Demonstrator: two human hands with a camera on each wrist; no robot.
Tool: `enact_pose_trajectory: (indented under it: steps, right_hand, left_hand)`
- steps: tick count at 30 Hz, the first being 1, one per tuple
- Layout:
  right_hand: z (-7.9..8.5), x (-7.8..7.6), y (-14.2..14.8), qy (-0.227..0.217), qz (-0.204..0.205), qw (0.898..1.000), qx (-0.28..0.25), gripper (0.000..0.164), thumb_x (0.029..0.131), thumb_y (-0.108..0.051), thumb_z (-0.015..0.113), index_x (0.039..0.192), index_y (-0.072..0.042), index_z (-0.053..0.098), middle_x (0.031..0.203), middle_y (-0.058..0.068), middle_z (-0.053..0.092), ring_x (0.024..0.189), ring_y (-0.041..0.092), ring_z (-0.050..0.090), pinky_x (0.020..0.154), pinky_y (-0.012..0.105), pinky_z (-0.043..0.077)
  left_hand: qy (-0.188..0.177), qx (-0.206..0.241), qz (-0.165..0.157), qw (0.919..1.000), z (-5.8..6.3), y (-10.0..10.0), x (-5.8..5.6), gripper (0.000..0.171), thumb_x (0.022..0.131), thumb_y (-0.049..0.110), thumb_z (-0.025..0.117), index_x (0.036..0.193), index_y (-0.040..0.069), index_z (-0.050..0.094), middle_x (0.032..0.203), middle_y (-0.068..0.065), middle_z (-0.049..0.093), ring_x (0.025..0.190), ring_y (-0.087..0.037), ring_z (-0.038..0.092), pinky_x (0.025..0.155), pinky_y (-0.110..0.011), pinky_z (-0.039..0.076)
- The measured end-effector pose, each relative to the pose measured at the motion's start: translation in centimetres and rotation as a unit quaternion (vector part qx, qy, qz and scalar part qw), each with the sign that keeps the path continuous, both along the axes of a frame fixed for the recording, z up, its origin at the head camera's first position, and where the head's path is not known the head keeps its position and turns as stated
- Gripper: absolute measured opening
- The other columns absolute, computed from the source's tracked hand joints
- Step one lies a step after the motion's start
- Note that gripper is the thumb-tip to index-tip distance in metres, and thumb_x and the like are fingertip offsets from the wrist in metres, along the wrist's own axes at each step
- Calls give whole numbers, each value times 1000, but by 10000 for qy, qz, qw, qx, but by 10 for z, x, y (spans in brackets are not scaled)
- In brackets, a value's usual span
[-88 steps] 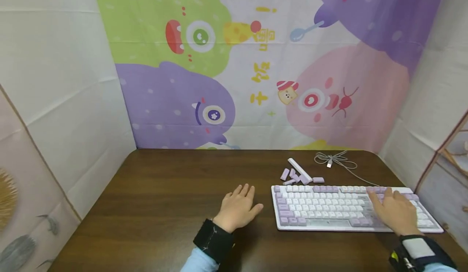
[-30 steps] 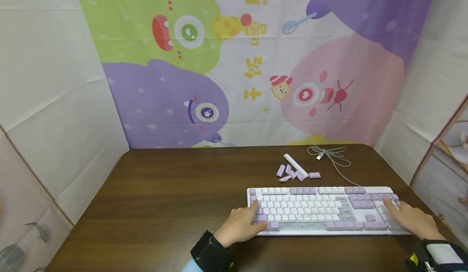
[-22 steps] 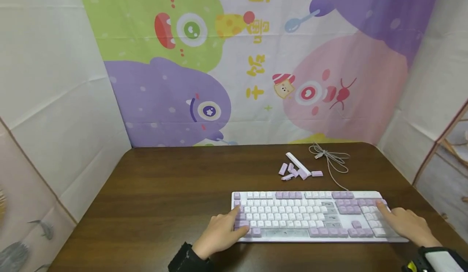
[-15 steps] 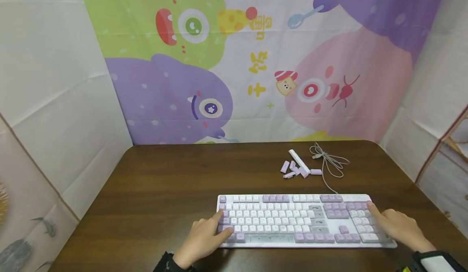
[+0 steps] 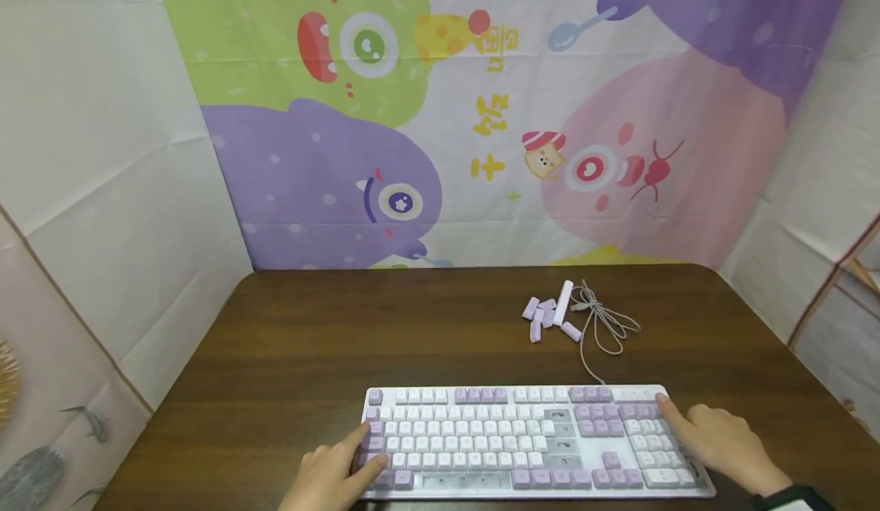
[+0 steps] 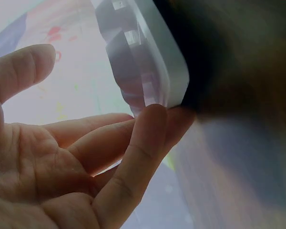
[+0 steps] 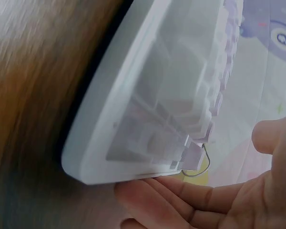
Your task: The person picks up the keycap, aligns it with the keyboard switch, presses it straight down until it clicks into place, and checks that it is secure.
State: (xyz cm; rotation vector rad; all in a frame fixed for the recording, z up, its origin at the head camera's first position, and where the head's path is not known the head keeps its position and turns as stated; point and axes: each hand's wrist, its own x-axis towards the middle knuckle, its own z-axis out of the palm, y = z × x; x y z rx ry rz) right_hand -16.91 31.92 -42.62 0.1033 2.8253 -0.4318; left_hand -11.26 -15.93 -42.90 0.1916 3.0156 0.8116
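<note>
A white and purple keyboard (image 5: 467, 428) lies near the desk's front edge. Bare grey gaps without keycaps show in its bottom row and right of the letter keys. My left hand (image 5: 328, 474) grips its left end, thumb over the lower corner keys. In the left wrist view, fingertips meet the side of the keyboard (image 6: 169, 62) and the thumb stands above. My right hand (image 5: 722, 442) holds the right end, with a digit at the upper right corner. In the right wrist view its fingers lie against the side of the keyboard (image 7: 102, 133), partly hidden beneath.
Beyond the keyboard lie a long white keycap (image 5: 563, 302) and several loose purple keycaps (image 5: 536, 326). A bundled grey cable (image 5: 608, 326) beside them runs to the keyboard's back edge. The brown desk (image 5: 302, 343) ends at a cartoon-printed cloth (image 5: 481, 213).
Both hands came to the keyboard's ends and moved it left and toward the person. The cable followed left; the long white keycap turned and the purple keycaps shifted.
</note>
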Motion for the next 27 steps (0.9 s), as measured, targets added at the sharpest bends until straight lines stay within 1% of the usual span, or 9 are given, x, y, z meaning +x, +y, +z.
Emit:
enact_pose_trajectory:
  steps: [4, 7, 11, 18, 21, 23, 27]
  right_hand:
    - [3, 3, -11, 95, -38, 9999, 23, 72, 94, -57, 26, 88, 5, 63, 72, 7, 55, 64, 23, 48, 53, 37, 38]
    - [3, 4, -17, 194, 0, 9998, 107, 70, 94, -57, 28, 86, 3, 63, 70, 6, 53, 63, 23, 47, 51, 36, 38]
    - [0, 5, -23, 294, 4, 9992, 270, 65, 94, -55, 33, 79, 1, 62, 66, 5, 49, 60, 22, 45, 49, 35, 36]
    - [1, 5, -27, 335, 6, 9989, 340, 63, 92, -57, 35, 76, -2, 61, 66, 6, 49, 60, 22, 45, 48, 35, 35]
    - [1, 5, -28, 266, -10, 9990, 355, 63, 92, -57, 35, 76, -2, 60, 65, 6, 48, 59, 22, 45, 48, 35, 35]
    - [0, 4, -28, 258, 2, 9988, 419, 61, 93, -54, 34, 77, -2, 61, 66, 6, 49, 60, 22, 46, 49, 36, 35]
    - [-4, 3, -27, 251, 27, 9981, 553, 53, 97, -43, 30, 74, -5, 59, 66, 6, 50, 61, 23, 47, 49, 38, 36]
  left_hand:
    - [-118, -55, 181, 9998, -2, -8, 2, 61, 82, 43, 62, 123, -2, 57, 100, -22, 69, 87, -37, 67, 77, -52, 48]
    - [-155, -110, 253, 9995, -3, -11, 2, 60, 83, 42, 61, 123, -2, 56, 101, -22, 69, 89, -37, 67, 78, -52, 48]
    - [-235, -50, 360, 9991, -4, -13, 3, 59, 84, 41, 61, 124, -2, 55, 103, -23, 68, 90, -37, 66, 78, -51, 49]
    - [-358, -97, 373, 9986, -5, -15, 6, 62, 84, 42, 60, 124, -4, 54, 104, -25, 67, 89, -41, 66, 75, -52, 49]
    - [-419, -128, 430, 9981, -6, -17, 6, 62, 83, 42, 61, 124, -5, 54, 102, -24, 68, 86, -38, 67, 73, -51, 50]
    - [-440, -141, 485, 9978, -7, -18, 7, 62, 83, 42, 61, 124, -4, 55, 100, -22, 69, 83, -35, 67, 71, -50, 50]
    - [-428, -151, 465, 9979, -8, -18, 7, 63, 83, 43, 60, 124, -5, 54, 102, -24, 68, 83, -37, 67, 70, -50, 50]
